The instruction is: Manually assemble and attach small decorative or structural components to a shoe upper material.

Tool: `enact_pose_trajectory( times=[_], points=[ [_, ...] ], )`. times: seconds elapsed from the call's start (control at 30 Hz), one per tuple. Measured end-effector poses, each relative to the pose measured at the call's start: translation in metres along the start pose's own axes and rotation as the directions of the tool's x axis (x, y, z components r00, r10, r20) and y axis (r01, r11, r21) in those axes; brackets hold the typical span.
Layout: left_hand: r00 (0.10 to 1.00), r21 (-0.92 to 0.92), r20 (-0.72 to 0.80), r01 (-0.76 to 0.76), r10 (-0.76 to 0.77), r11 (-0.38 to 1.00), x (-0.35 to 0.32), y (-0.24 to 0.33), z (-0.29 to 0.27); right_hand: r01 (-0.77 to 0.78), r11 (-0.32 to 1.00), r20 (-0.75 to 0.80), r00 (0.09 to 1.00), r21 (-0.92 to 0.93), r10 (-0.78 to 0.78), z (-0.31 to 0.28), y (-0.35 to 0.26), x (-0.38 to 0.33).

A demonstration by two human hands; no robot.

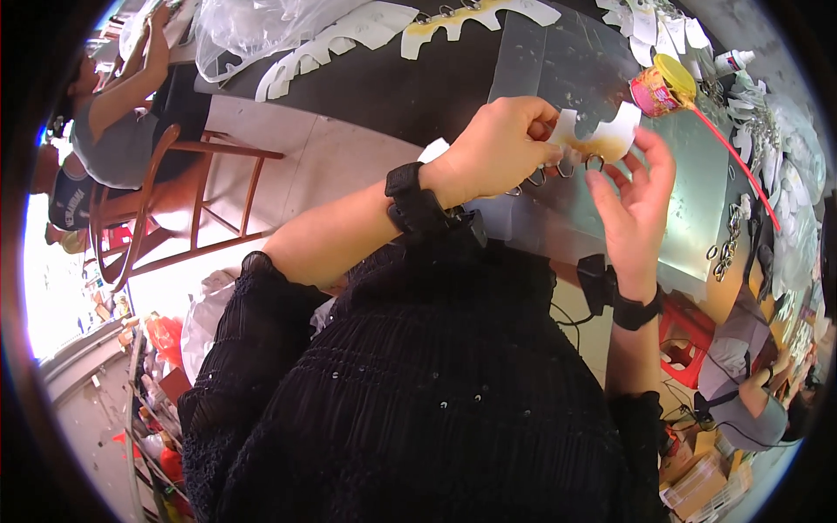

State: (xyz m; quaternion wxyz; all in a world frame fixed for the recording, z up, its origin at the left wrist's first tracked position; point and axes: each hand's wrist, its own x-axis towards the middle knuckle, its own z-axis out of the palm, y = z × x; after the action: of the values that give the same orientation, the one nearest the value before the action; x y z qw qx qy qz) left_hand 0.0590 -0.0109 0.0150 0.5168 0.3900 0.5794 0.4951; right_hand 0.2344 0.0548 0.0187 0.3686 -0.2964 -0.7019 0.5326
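Over the table, a white scalloped card strip [602,138] with a yellow-brown stain is held between my two hands. Several small metal rings [565,166] hang along its lower edge. My left hand [501,148] is closed, its fingertips pinching the strip's left end; what else lies under those fingers is hidden. At the right end, my right hand [641,196] steadies the strip with its forefinger by the edge. The right thumb lies close to a metal ring [595,163], and the other fingers are loosely curled. Both wrists wear black bands.
A clear sheet [567,65] covers part of the dark table [375,96]. Beyond lie more scalloped strips [331,44] and a plastic bag [253,35]. To the right are a yellow-rimmed tub [660,87], a red stick [737,161] and a chain [725,244]. Other people sit at both sides.
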Motion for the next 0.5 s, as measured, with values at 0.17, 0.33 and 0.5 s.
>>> enact_pose_trajectory(
  times=[0.17, 0.33, 0.5],
  points=[
    [0.998, 0.300, 0.046, -0.050, 0.038, 0.953, 0.001, 0.016, 0.001, 0.347, 0.589, 0.170, 0.927, -0.730, -0.334, 0.002, -0.016, 0.014],
    [0.986, 0.330, 0.164, -0.058, 0.004, 0.942, 0.018, 0.015, 0.001, 0.130, 0.780, 0.139, 0.989, -0.612, -0.056, -0.009, -0.004, 0.022],
    [0.973, 0.322, 0.231, -0.096, 0.020, 0.942, 0.034, 0.001, 0.003, -0.274, 0.865, 0.167, 0.914, -0.420, 0.370, -0.024, 0.016, 0.031]
  ],
)
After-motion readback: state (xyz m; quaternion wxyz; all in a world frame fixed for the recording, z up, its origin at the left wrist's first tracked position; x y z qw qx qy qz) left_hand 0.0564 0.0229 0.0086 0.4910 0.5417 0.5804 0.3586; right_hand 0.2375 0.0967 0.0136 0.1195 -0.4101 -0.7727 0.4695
